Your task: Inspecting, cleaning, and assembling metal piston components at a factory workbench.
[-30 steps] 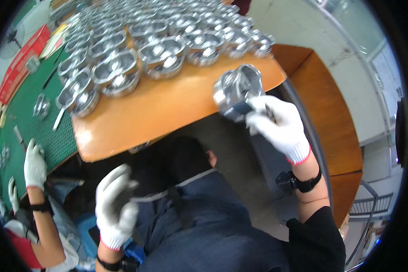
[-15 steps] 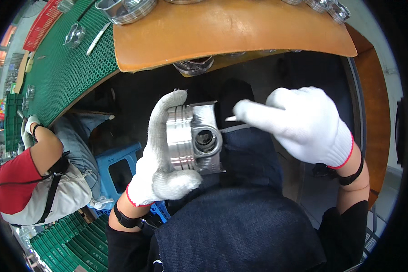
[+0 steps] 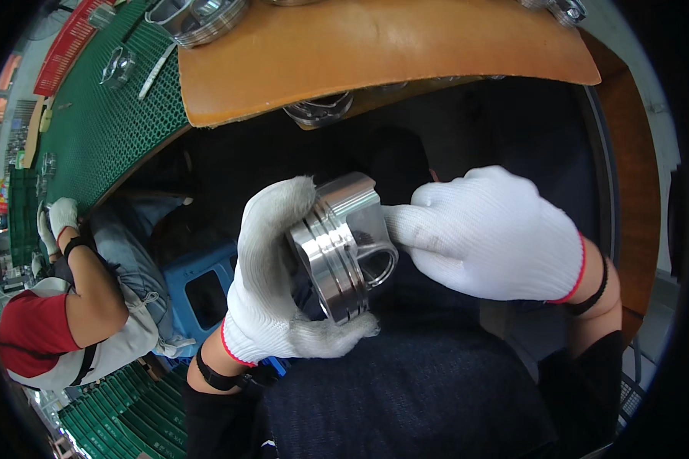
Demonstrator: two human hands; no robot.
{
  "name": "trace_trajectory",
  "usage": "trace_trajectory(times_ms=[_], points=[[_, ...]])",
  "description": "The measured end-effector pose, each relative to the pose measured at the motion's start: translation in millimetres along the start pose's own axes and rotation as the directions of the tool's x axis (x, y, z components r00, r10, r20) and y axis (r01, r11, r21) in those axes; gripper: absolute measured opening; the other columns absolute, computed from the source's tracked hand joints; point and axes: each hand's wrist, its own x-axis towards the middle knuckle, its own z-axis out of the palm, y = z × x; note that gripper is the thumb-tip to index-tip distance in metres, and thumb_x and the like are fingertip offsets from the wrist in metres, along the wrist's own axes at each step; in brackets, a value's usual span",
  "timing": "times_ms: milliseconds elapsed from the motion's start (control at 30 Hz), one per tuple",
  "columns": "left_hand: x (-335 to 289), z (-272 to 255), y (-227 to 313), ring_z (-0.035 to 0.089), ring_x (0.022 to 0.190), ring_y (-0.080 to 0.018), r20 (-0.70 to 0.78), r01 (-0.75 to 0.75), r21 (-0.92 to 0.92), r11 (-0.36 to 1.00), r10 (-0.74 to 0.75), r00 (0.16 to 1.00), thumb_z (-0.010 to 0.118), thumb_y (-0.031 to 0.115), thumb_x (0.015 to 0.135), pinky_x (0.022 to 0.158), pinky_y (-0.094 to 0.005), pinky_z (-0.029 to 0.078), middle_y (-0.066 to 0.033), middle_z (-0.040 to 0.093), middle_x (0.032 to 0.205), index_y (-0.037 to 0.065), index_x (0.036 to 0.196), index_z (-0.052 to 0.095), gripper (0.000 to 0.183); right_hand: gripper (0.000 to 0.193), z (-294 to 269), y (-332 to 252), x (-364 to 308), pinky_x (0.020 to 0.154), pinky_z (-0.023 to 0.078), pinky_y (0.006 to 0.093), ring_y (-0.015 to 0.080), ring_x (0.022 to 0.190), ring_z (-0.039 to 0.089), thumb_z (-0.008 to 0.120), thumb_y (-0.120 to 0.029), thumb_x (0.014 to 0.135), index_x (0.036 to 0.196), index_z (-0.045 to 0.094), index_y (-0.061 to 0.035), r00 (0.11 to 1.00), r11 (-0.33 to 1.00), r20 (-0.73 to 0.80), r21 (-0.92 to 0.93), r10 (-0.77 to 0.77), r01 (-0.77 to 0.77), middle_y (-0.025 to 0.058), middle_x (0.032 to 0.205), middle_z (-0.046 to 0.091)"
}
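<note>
A shiny metal piston (image 3: 333,260) with ring grooves and a round pin hole sits tilted in my left hand (image 3: 272,283). The white-gloved thumb and fingers wrap its grooved crown end. My right hand (image 3: 486,237), gloved in white too, is closed, with its index finger reaching to the piston's open skirt end. Whether that fingertip touches the metal or lies just inside it, I cannot tell. A thin reddish bit (image 3: 434,175) shows above the right knuckles; the rest of the slim tool is hidden by the glove.
Ahead is a brown padded bench top (image 3: 375,57) with pistons (image 3: 199,19) at its far edge. Another piston (image 3: 319,109) sits beneath it. On the left, a green mesh table (image 3: 122,115) bears a white pen-like stick (image 3: 157,70). A co-worker in red sleeves (image 3: 34,329) sits nearby.
The piston has tilted and turned in my left hand, its skirt end now pointing up and right. My right hand has come to it from a short gap away. The pale tool tip is hidden.
</note>
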Motion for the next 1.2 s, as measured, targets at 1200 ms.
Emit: trace_trajectory(times_ms=[1200], points=[[1, -4, 8, 0.059, 0.104, -0.0413, -0.265, 0.176, -0.806, 0.566, -0.610, 0.747, 0.067, 0.058, 0.077, 0.084, -0.0469, 0.055, -0.0308, 0.037, 0.137, 0.005, 0.144, 0.026, 0.095, 0.032, 46, 13, 10, 0.071, 0.054, 0.0303, 0.0203, 0.076, 0.067, 0.051, -0.009, 0.087, 0.117, 0.061, -0.0011, 0.933, 0.569, -0.202, 0.822, 0.297, -0.003, 0.0115, 0.092, 0.069]])
